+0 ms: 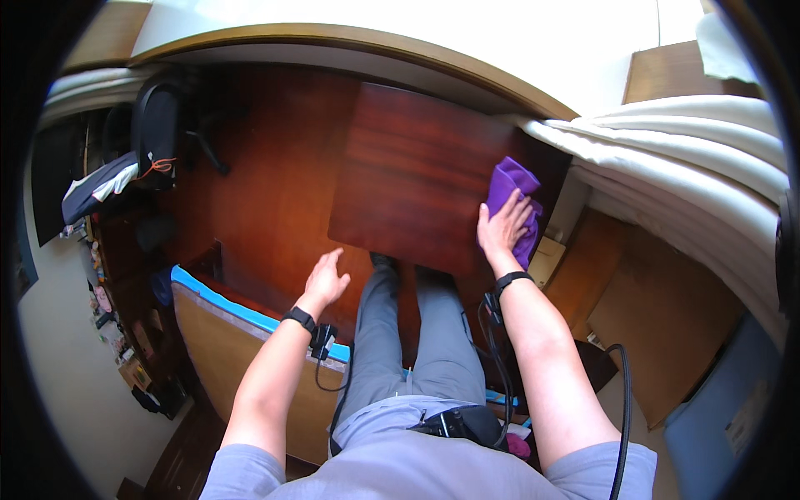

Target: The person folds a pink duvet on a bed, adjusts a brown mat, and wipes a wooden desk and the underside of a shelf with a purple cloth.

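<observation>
My right hand (pixel 504 226) holds a folded purple cloth (pixel 509 175) down near the right edge of a dark red-brown wooden tabletop (pixel 412 169). Its palm is over the cloth and the fingers are spread, pointing away from me. The cloth bunches out on the far side and along the right of the hand. Short of the tabletop's near left corner, my left hand (pixel 326 279) hovers with nothing in it, thumb and fingers apart. Both wrists wear black straps with small devices and cables.
A wooden-framed window ledge (pixel 350 37) runs behind the table, with a white curtain (pixel 675 134) at right. A bed-like panel with a blue edge (pixel 219 290) lies at left. Cardboard (pixel 662 312) stands at right. A black chair (pixel 156 125) with clothing sits far left on the wooden floor (pixel 269 187).
</observation>
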Demonstrator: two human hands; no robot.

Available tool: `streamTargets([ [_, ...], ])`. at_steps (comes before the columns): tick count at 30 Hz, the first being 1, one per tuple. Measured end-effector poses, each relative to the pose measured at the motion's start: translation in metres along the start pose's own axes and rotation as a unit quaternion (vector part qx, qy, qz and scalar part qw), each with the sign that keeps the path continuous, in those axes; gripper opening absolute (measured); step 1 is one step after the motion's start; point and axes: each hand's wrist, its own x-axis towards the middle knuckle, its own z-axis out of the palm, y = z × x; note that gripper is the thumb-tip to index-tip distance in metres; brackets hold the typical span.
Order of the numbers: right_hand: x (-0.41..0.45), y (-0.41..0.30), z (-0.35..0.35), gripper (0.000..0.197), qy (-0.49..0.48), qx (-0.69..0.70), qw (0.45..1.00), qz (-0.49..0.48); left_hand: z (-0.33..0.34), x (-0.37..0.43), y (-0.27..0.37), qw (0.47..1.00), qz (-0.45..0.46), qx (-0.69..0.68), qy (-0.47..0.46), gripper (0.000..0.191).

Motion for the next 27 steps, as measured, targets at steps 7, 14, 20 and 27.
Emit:
streamTargets([
  [7, -0.011, -0.108, 0.013, 0.078, -0.082, -0.068, 0.941, -0.322, 0.011, 0.056, 0.033, 0.992, -0.128, -0.015, -0.002, 0.089],
  [14, -0.034, -0.155, 0.032, 0.073, -0.124, -0.05, 0.853, -0.504, 0.03, 0.069, 0.046, 0.982, -0.178, 0.045, -0.044, 0.093],
  [20, 0.018, -0.093, 0.021, 0.076, -0.03, -0.056, 0.916, -0.397, 0.02, 0.062, 0.074, 0.976, -0.197, 0.07, -0.063, 0.113],
  [27, 0.113, 0.022, -0.017, 0.064, 0.124, -0.001, 0.99, -0.063, 0.014, 0.051, 0.079, 0.969, -0.199, 0.129, -0.068, 0.129],
])
